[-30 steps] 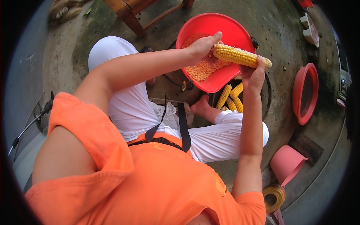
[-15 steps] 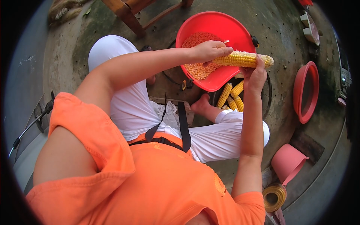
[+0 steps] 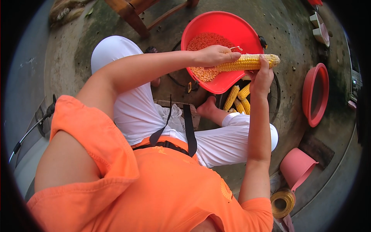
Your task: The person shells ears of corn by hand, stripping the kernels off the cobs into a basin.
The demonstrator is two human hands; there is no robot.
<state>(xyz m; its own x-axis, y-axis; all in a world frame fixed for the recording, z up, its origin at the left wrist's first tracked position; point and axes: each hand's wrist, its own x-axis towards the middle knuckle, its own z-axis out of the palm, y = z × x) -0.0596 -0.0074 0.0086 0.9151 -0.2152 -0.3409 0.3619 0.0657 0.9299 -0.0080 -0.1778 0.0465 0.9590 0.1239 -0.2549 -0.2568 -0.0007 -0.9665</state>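
A yellow corn cob (image 3: 251, 62) lies level over the red tub (image 3: 247, 31), with bare pale patches along its upper side. My right hand (image 3: 261, 79) is closed around it near its right end, thumb on top. At the left end my left hand (image 3: 218, 56) grips the cob, its thumb pressed along the kernels. A thin pale strip (image 3: 236, 48) sticks up beside the left fingers; what it is I cannot tell. Loose orange-yellow kernels (image 3: 208, 40) cover the left part of the tub's bottom. Several whole corn cobs (image 3: 232, 97) lie below the tub, by my foot.
A wooden stool (image 3: 133, 19) stands at the upper left. To the right are a round red basin (image 3: 324, 108), a pink bucket (image 3: 295, 168) on its side and a roll of yellowish tape-like material (image 3: 282, 204). My white-trousered legs (image 3: 131, 100) spread on either side beneath my arms.
The cob has shifted slightly left and turned a little in my hands. My left thumb lies flatter against it, and more of the pale strip shows above the left fingers.
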